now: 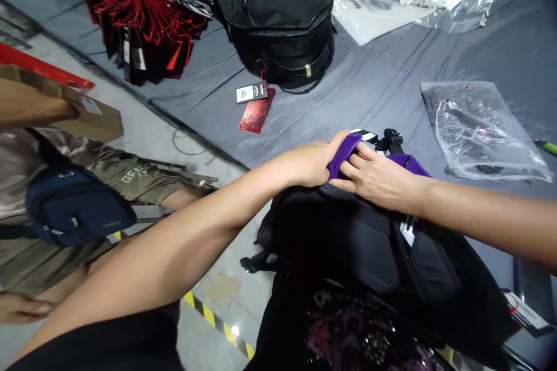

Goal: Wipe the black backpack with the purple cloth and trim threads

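A black backpack [339,226] lies in front of me at the table's near edge, close against my body. At its far side my left hand [315,163] grips a fold of purple fabric [343,156], fingers closed round it. From the right, my right hand [376,181] meets it with bent fingers, also closed on that fabric. More purple shows behind my right wrist, so the fabric seems to belong to the backpack. A black buckle [393,140] stands just beyond my right hand. A tag [528,313] lies by the backpack's right end.
Another black backpack [278,23] with a white toothed pattern stands across the grey-covered table [374,75]. A red packet [257,111] and bunched red-stringed tags [139,17] lie nearby. Clear plastic bags [483,127] rest at right. A person with a blue waist bag [80,203] is at left beside a carton [98,113].
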`<state>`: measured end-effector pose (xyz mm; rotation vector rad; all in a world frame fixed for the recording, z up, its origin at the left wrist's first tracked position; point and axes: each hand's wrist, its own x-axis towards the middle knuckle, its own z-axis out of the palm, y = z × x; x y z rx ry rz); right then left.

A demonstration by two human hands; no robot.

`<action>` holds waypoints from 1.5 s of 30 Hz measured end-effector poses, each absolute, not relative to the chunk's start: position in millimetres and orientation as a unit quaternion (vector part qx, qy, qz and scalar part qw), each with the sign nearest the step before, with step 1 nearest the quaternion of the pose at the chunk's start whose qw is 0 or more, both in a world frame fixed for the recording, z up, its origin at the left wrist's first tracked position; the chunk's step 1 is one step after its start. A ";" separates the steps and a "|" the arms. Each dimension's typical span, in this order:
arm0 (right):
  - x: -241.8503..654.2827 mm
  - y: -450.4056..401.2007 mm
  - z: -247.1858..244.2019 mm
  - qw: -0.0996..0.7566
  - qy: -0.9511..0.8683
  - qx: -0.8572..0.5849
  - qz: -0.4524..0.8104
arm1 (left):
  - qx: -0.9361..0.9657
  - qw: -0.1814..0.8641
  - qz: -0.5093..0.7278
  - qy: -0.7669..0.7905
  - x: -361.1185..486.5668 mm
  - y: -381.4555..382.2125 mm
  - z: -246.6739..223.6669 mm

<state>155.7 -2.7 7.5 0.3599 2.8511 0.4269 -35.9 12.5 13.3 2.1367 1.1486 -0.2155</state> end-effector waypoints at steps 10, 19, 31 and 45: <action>157.2 -2.7 6.5 0.091 0.979 0.124 0.131 | 0.830 0.343 -0.079 0.433 -36.0 14.1 12.4; 160.2 -1.0 3.0 0.057 0.987 0.115 0.097 | 0.823 0.347 -0.082 0.442 -35.4 14.3 13.6; 160.4 -3.3 -1.6 0.064 0.984 0.126 0.106 | 0.830 0.303 -0.109 0.455 -34.9 14.8 6.2; 160.1 -1.3 -5.8 0.005 0.989 0.120 0.082 | 0.825 0.317 -0.091 0.460 -33.4 11.0 9.5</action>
